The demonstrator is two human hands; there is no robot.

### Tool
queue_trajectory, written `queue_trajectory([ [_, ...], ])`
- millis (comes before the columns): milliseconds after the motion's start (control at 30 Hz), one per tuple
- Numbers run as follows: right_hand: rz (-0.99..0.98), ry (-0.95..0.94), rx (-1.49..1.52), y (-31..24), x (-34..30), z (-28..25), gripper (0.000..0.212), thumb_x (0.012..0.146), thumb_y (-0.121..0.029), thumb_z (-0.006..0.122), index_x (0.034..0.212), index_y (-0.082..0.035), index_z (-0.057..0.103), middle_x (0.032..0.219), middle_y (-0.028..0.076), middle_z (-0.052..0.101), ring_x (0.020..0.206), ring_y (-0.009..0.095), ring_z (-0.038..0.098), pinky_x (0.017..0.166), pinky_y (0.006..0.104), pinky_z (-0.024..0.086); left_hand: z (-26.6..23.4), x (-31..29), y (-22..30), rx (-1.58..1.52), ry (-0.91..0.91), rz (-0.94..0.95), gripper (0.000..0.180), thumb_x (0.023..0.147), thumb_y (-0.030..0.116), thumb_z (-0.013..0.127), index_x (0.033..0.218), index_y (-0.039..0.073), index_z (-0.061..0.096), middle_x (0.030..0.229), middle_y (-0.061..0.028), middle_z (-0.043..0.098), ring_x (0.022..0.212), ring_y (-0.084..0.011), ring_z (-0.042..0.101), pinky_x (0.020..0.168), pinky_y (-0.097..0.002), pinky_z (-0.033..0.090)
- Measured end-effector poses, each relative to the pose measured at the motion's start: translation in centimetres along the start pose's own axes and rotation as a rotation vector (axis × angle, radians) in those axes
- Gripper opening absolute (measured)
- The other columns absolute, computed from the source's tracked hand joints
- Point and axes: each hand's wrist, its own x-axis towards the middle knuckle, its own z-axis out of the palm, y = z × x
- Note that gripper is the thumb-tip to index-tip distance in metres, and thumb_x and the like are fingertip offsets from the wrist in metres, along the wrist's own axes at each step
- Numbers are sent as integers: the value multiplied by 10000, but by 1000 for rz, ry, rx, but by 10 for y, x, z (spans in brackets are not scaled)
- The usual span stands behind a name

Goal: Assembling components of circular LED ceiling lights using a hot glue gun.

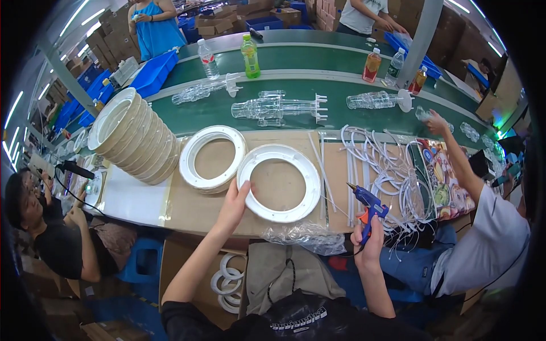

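Observation:
My left hand (pixel 234 203) grips the left rim of a white plastic ring (pixel 310 187), its thumb over the edge. That ring lies partly over the cardboard-topped table, overlapping another white ring (pixel 189 165) on its left. In my right hand (pixel 371 241) is a blue hot glue gun (pixel 371 206) with an orange trigger, its nozzle pointing up and left, to the right of the ring and apart from it. Further left leans a tall stack of the same rings (pixel 136 139).
Coiled white cables (pixel 392 170) and thin strips lie at right. Clear plastic parts (pixel 278 108) stand along the green conveyor (pixel 335 91), with bottles (pixel 250 57) behind. A plastic bag (pixel 304 236) hangs at the table edge; a carton (pixel 187 261) holds rings below. Co-workers sit on both sides.

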Motion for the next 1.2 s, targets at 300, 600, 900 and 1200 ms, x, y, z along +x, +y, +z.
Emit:
queue_trajectory([
  [300,63,-123,-49,4,7,2,337,1067,-311,406,1236,-40,515,1028,77,628,518,77,410,449,230,324,59,-93,-7,1060,-440,757,477,782,171,755,1222,64,605,1373,-164,490,1297,-355,450,1048,-459,400],
  [600,11,-93,-28,1,-2,4,390,1069,-320,387,1307,-29,492,1041,82,634,510,72,403,446,227,323,45,-101,22,588,-180,811,235,767,-67,681,978,12,613,928,-132,674,904,-278,673,757,-350,555],
  [900,35,-103,-66,7,7,12,379,1061,-319,395,1262,-20,513,1048,97,645,505,75,413,442,231,320,-105,-256,-54,1355,284,410,61,893,-24,552,936,15,570,912,-126,583,788,-260,595,721,-361,501],
  [1200,136,-192,-137,27,11,49,385,1037,-329,438,1004,6,625,562,22,510,441,96,435,417,232,303,-390,-21,31,1232,61,-186,122,827,19,632,947,26,651,867,-236,623,910,-351,625,808,-462,492],
])
